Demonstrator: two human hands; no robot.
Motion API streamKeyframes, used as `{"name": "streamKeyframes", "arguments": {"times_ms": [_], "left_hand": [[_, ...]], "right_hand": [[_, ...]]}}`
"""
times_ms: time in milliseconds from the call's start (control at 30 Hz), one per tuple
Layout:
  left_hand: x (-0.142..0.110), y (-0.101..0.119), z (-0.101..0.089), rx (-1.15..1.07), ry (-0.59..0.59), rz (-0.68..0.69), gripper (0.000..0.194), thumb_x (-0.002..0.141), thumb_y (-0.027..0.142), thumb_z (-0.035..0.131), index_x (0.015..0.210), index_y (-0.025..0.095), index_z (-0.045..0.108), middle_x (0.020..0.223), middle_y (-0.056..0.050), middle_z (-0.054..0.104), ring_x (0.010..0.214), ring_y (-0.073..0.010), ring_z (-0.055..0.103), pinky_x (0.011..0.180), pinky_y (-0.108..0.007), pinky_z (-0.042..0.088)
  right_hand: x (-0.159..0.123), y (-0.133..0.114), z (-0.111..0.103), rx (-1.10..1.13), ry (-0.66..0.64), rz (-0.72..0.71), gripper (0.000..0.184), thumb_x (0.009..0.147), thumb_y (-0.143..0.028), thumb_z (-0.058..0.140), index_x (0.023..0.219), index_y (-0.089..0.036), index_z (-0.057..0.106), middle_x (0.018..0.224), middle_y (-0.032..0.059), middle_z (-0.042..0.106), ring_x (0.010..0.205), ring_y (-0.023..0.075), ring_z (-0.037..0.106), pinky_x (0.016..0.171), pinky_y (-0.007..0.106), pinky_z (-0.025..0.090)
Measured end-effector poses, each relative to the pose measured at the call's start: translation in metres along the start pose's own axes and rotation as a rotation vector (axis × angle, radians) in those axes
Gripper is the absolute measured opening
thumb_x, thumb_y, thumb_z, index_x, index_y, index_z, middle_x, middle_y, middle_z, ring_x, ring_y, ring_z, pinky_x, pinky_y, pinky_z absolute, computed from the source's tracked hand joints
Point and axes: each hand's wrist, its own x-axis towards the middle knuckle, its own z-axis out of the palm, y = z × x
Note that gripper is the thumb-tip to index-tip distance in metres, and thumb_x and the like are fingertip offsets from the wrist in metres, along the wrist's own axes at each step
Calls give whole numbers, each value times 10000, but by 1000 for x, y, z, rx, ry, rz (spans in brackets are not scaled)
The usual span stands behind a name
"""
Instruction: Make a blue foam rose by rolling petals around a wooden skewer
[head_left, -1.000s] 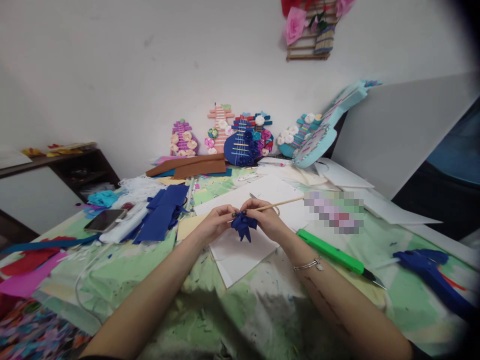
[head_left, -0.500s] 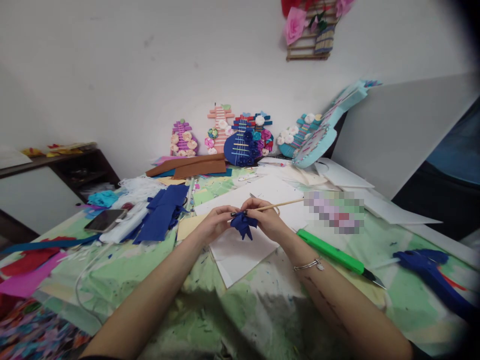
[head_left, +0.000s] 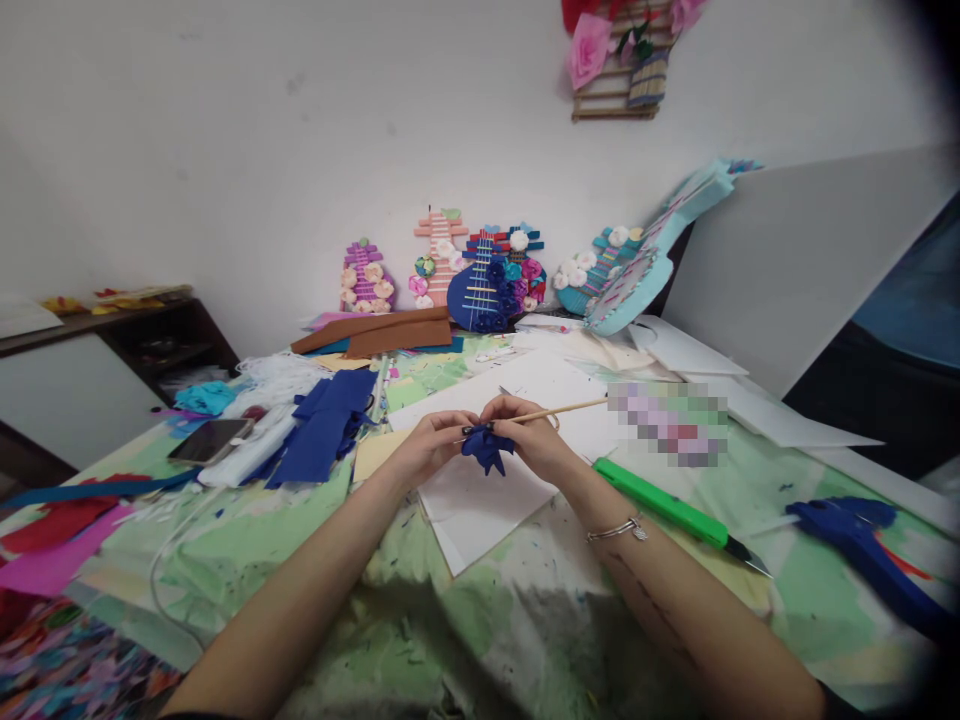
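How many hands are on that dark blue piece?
2: the left hand at the left of the dark blue piece, the right hand at its right, also holding a thin stick. No others show.

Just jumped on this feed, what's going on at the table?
A person's left hand and right hand meet over a white sheet, fingers pinching a small, jagged dark blue piece. A thin stick sticks out from the right hand. A green utility knife, blade out, lies beside the right forearm, and flat blue strips lie to the left. Decorated lute-shaped crafts stand along the wall behind.
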Motion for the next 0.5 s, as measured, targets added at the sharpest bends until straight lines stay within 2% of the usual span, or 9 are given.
{"name": "streamKeyframes", "arguments": {"times_ms": [500], "left_hand": [[0,-4,-4,16,-10,-33,149,651,206,747,739,99,694,733,-54,634,664,-148,573,652,-275,415]], "right_hand": [[1,3,-1,-10,-16,-4,129,633,-147,583,753,-170,625,695,-13,587,614,99,513,559,223,382]]}}
